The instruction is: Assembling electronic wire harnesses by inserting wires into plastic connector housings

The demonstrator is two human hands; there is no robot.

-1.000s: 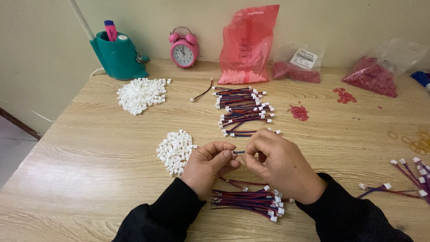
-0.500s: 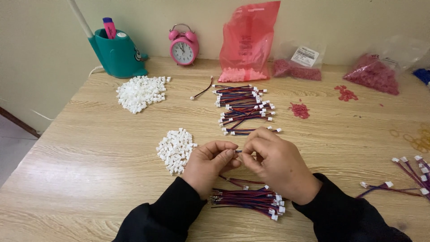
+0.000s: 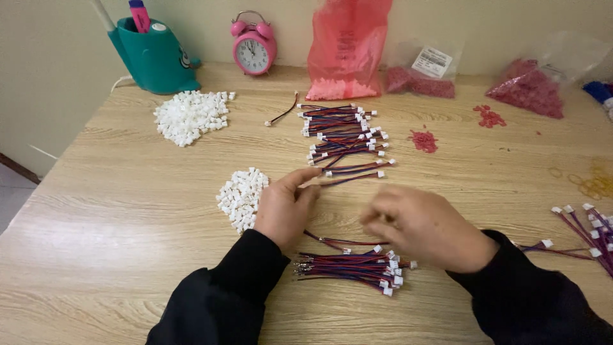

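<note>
Pale wood-grain table (image 3: 128, 211) fills the head view, w/ both hands low in the middle. Left hand (image 3: 287, 207) lies palm-down just beside a small heap of white plastic connectors (image 3: 242, 197), index finger stretched fwd so its tip reaches the near end of the closest red-and-blue wire lead (image 3: 354, 177) — whether it pinches the wire or only touches it, cannot tell. Right hand (image 3: 424, 227) is motion-blurred, fingers loosely curled inward; cannot tell if anything sits inside them. Between the two wrists, close to the table's near edge, lies a bundle of red-and-blue wires (image 3: 351, 267) w/ white plugs on its right end, and a single loose lead runs out from under the left hand toward it. Farther back, approx. centre, a spread pile of wire leads (image 3: 341, 131) w/ white plug ends; left of that a bigger heap of white connectors (image 3: 189, 115). Along the wall: teal pen holder (image 3: 153, 57), pink alarm clock (image 3: 254, 46), tall red plastic bag (image 3: 345, 48), and clear bags of red parts (image 3: 530, 86). Small scatter of red bits (image 3: 423, 140) right of the spread pile. At the far right edge — more plugged wires (image 3: 590, 230), well apart from the hands, and a few rubber bands (image 3: 594, 185) behind them.
</note>
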